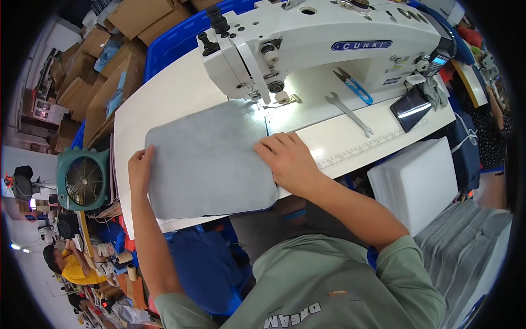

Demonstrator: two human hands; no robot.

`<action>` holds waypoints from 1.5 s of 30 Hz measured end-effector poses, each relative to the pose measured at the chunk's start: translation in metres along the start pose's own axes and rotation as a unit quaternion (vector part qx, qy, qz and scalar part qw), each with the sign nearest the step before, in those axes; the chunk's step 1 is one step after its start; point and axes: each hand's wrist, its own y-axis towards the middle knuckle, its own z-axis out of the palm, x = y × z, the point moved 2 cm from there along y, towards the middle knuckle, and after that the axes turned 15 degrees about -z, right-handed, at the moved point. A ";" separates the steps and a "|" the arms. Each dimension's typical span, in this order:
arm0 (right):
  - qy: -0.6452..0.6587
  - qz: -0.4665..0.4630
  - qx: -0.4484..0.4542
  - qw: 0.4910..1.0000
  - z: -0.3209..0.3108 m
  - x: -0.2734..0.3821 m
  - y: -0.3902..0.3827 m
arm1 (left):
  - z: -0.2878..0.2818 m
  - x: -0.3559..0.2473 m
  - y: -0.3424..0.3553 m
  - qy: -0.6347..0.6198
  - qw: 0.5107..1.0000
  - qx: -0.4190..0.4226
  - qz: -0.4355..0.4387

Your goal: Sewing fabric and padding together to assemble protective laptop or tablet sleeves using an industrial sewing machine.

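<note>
Left grip (143, 159), right grip (274, 152) on matte, round-cornered grey fabric (211, 164)

The person wears a soft grey-green T-shirt (307, 263), its front crossed by a darker, greyer area (356, 304). Bold white block lettering (293, 316) with dark edging runs across the chest, and a small oblong tan mark (338, 293) sits near it. The left sleeve (181, 311) and right sleeve (413, 274) are short, leaving both forearms (356, 208) bare; the trousers (255, 233) are dark grey
</note>
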 end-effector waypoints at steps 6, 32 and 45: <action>-0.014 0.012 -0.001 1.000 -0.003 -0.009 0.001 | -0.013 0.010 -0.021 -0.104 0.977 0.186 -0.022; -0.023 0.057 -0.042 0.997 -0.003 -0.007 -0.007 | 0.173 -0.135 -0.176 0.053 0.837 -0.041 0.543; 0.128 0.163 -0.194 0.959 -0.063 0.005 -0.077 | 0.086 -0.056 -0.234 0.013 0.911 0.186 0.368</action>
